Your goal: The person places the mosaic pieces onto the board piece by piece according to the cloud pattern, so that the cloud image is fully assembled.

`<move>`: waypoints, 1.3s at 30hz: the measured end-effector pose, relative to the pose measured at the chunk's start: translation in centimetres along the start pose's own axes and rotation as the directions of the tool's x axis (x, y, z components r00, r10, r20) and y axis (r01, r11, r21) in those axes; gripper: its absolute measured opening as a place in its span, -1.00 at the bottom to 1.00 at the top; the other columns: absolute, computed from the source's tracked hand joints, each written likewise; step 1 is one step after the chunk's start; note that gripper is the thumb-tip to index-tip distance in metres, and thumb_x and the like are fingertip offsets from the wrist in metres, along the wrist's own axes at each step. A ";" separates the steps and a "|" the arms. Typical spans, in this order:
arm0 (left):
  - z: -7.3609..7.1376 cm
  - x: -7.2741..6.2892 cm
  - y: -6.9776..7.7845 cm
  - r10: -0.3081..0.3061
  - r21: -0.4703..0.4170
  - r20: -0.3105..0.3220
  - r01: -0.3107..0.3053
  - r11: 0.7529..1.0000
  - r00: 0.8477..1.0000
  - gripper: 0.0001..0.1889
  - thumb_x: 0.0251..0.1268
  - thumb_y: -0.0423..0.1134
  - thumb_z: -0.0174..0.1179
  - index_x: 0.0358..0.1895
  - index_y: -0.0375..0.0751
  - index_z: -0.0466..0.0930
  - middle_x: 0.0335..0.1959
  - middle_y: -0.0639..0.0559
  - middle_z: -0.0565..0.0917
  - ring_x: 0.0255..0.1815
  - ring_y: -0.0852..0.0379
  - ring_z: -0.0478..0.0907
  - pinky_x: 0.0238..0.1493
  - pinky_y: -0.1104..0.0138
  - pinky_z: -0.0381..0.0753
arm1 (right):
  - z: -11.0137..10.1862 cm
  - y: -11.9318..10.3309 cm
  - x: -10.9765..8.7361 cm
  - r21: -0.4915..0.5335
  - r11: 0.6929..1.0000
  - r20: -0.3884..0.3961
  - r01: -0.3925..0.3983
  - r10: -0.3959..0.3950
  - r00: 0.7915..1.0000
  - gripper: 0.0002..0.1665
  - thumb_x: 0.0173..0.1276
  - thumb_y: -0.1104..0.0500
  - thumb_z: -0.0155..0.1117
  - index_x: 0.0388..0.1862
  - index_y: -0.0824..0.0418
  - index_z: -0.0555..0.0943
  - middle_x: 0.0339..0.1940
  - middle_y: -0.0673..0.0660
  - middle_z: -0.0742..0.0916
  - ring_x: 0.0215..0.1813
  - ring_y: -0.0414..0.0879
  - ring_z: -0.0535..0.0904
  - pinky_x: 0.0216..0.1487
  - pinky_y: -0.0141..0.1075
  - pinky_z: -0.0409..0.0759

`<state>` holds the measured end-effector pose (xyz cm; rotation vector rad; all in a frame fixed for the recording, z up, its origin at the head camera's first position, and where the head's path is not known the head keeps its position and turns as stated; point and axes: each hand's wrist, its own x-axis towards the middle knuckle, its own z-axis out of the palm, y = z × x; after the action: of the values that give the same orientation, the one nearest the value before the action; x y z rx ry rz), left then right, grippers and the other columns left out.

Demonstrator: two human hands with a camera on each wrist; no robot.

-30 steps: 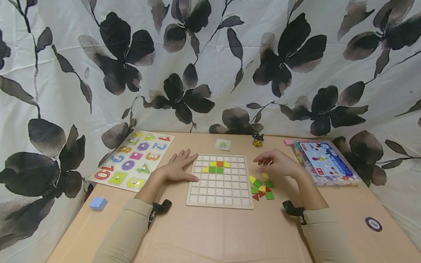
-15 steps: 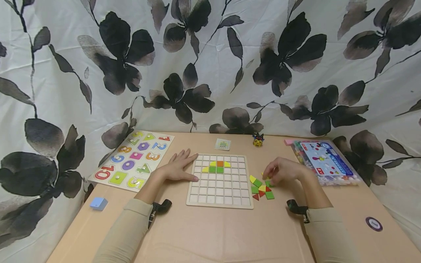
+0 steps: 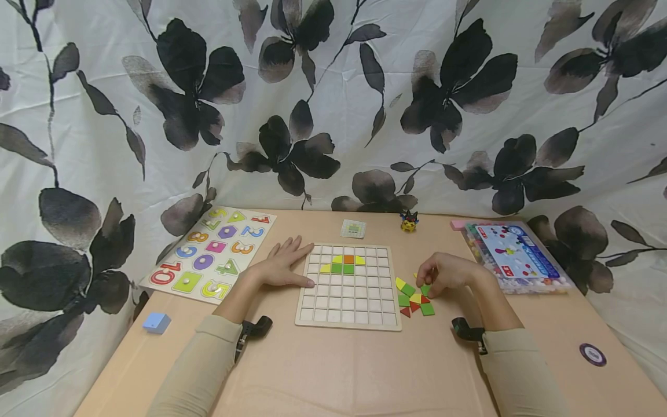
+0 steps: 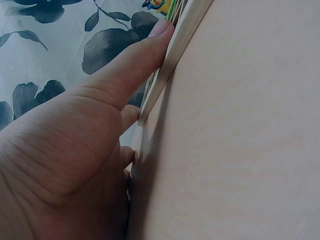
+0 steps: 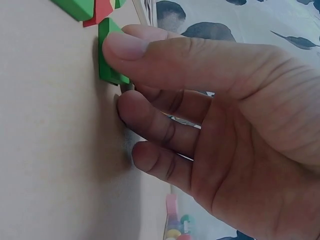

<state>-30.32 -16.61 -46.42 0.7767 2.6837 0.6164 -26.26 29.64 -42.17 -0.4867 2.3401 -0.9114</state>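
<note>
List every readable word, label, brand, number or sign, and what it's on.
"1", on the number board
"2", likewise
"3", likewise
"4", likewise
"5", likewise
"8", likewise
"10", likewise
Remaining digits there: unclear.
Box label print: too small.
Round disc markings: too small.
Card: nothing legible.

- Pinches a green block [image 5: 108,71] with the right hand [image 5: 230,130], close to a tan tabletop [image 5: 45,140].
- Shows a red piece [image 5: 99,12] and a second green block [image 5: 75,6] nearby, upper left.
- Takes in floral cloth [image 5: 295,25] behind, small coloured balls [image 5: 187,219] low down.
</note>
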 end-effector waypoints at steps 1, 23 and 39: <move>0.0 0.0 0.0 0.000 -0.001 0.001 0.000 1.000 1.000 0.19 0.07 0.53 0.32 0.72 0.14 -0.02 0.75 -0.21 -0.26 0.76 -0.24 -0.42 0.68 -0.20 -0.45 | 0.0 0.0 0.0 -0.007 1.000 -0.002 0.001 -0.001 1.000 -0.76 0.11 0.43 0.56 -0.23 0.28 0.77 -0.38 0.13 0.63 -0.24 -0.04 0.48 -0.27 -0.30 0.44; -0.1 0.0 0.2 0.002 -0.010 0.001 -0.002 1.000 1.000 0.18 0.08 0.51 0.33 0.71 0.14 0.00 0.75 -0.21 -0.25 0.76 -0.24 -0.42 0.68 -0.20 -0.45 | -0.9 0.7 -0.6 -0.006 1.000 0.024 0.026 -0.026 0.999 -0.88 0.36 0.38 0.38 -0.15 0.28 0.76 -0.34 0.11 0.70 -0.23 -0.03 0.53 -0.16 -0.29 0.54; -0.1 -0.1 0.2 0.005 -0.017 -0.003 -0.005 1.000 1.000 0.16 0.11 0.46 0.35 0.71 0.09 0.02 0.74 -0.26 -0.23 0.75 -0.29 -0.39 0.67 -0.24 -0.41 | -1.0 0.5 -1.0 0.036 0.997 -0.009 0.075 -0.075 0.997 -0.73 0.27 0.34 0.47 -0.04 0.23 0.76 -0.29 0.13 0.75 -0.19 -0.02 0.58 -0.09 -0.29 0.59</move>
<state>-30.18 -16.53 -46.24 0.7790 2.6765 0.6413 -26.23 30.97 -41.53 -0.5606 2.3212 -0.9904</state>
